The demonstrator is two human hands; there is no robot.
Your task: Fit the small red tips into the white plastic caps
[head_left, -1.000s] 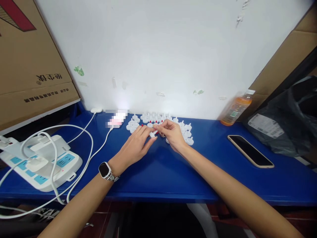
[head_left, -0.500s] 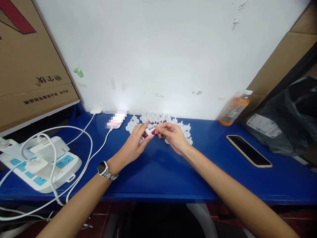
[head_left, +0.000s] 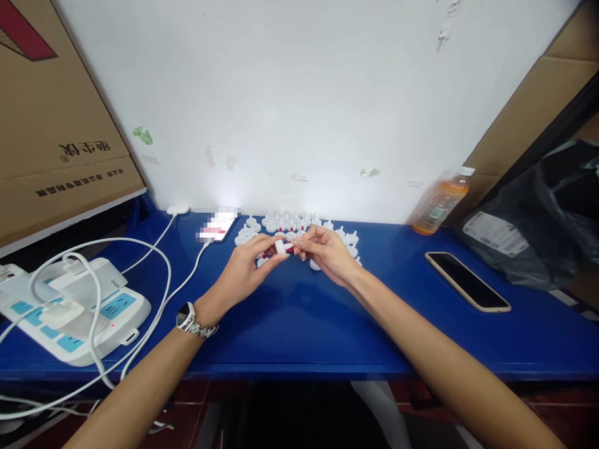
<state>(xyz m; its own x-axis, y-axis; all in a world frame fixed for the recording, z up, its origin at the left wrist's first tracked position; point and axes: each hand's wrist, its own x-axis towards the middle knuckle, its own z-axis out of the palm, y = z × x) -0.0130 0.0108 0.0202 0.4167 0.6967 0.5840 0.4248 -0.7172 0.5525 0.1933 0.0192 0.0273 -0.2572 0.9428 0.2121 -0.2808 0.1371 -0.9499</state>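
The left hand pinched a small white piece with fingers closed on it, while the right hand, at its 3 o'clock, gripped the same piece. Behind them, at 12 o'clock, lay a cluster of white pieces on the blue table.

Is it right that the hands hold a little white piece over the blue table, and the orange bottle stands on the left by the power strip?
Not quite. In the head view the orange bottle stands on the right, near the phone; the power strip is on the left. The rest is right.
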